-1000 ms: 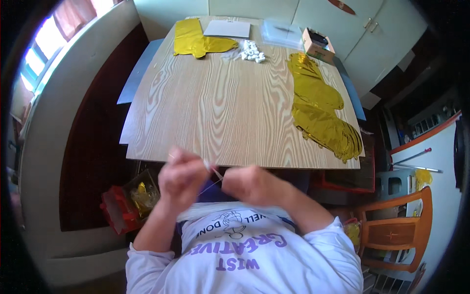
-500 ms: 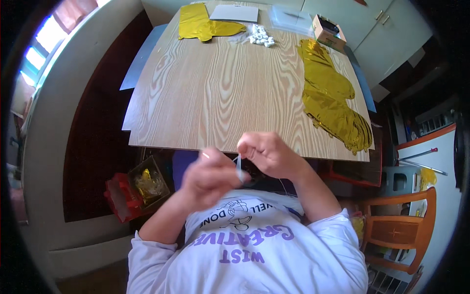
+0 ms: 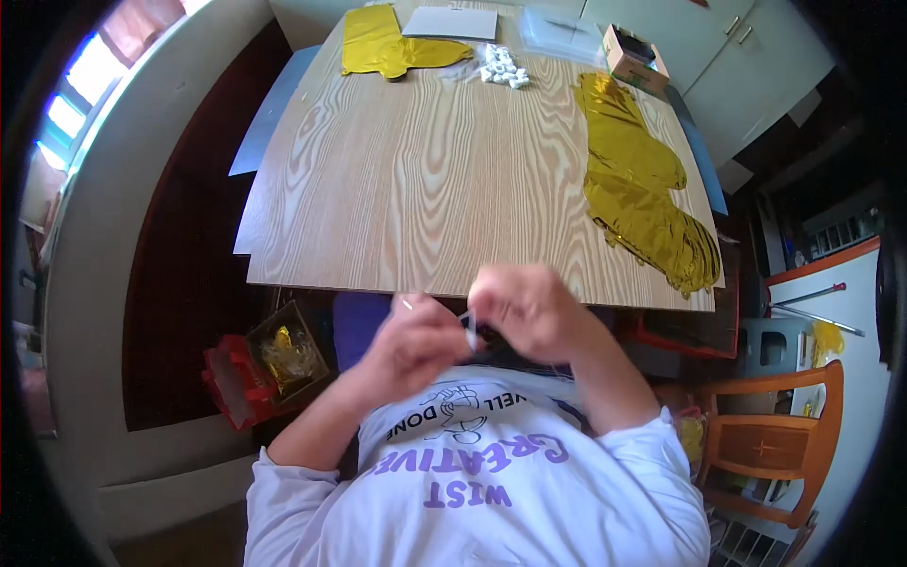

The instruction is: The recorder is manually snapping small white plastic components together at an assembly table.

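My left hand (image 3: 414, 342) and my right hand (image 3: 525, 310) are close together in front of the table's near edge, above my lap. Between them runs a narrow white strip, like a ribbon (image 3: 471, 329). The fingers of my left hand are closed on its lower part. My right hand, slightly blurred, pinches the upper end. Flat gold foil balloons (image 3: 635, 156) lie along the table's right side, apart from my hands. Another gold foil sheet (image 3: 373, 40) rests at the far left, beside a heap of small white pieces (image 3: 504, 66).
The wood-grain table (image 3: 406, 180) spans the middle. At its far side are a white board (image 3: 450, 23), clear plastic sheets (image 3: 559, 34) and a cardboard box (image 3: 635, 62). An open box with gold foil (image 3: 288, 359) sits lower left; a wooden chair (image 3: 770, 442) stands at right.
My right hand has shifted slightly down and to the right. My left hand has come up a little and turned, less blurred now. The white strip stays between them.
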### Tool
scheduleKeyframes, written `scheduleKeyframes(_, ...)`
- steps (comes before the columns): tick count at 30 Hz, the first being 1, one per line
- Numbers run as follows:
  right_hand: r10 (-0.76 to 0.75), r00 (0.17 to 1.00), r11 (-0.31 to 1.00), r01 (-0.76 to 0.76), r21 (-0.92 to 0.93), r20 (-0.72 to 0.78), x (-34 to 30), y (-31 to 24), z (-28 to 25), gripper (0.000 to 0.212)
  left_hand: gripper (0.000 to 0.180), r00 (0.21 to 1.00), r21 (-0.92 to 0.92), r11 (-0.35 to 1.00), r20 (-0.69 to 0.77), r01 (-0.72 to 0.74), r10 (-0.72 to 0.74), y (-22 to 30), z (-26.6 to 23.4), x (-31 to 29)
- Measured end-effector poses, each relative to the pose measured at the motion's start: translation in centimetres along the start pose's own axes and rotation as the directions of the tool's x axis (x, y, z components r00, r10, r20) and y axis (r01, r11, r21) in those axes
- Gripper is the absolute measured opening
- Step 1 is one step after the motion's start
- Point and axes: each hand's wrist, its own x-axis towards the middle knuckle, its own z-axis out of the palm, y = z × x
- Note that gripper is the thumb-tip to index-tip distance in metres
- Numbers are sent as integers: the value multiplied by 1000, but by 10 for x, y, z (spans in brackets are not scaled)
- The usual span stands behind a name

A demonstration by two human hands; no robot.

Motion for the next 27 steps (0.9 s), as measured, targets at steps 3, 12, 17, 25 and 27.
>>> scheduleKeyframes(3, 34, 992, 995, -22, -96, 125, -2, 19, 7, 17, 20, 967, -164, 985, -235, 59, -97, 17, -10, 11)
scheduleKeyframes(12, -34, 995, 993, 45, -107, 97, -9, 36, 10, 22, 20, 907, -154, 973, -360, 174, -220, 2, -8, 8)
scheduleKeyframes(17, -9, 1000, 992, 10, -128, 8, 1, 6, -9, 26, 22, 999, 45, 998, -5, -33, 34, 6, 5, 10)
scheduleKeyframes(25, -160, 984, 981, 167, -99, 81, -2, 2, 4, 22, 13, 986, 65, 991, -123, 118, -110, -10, 3, -4)
scheduleKeyframes(27, -23, 999, 975, 13, -223, -43, 9, 13, -9, 25, 13, 994, -165, 984, -74, 73, -86, 12, 4, 2)
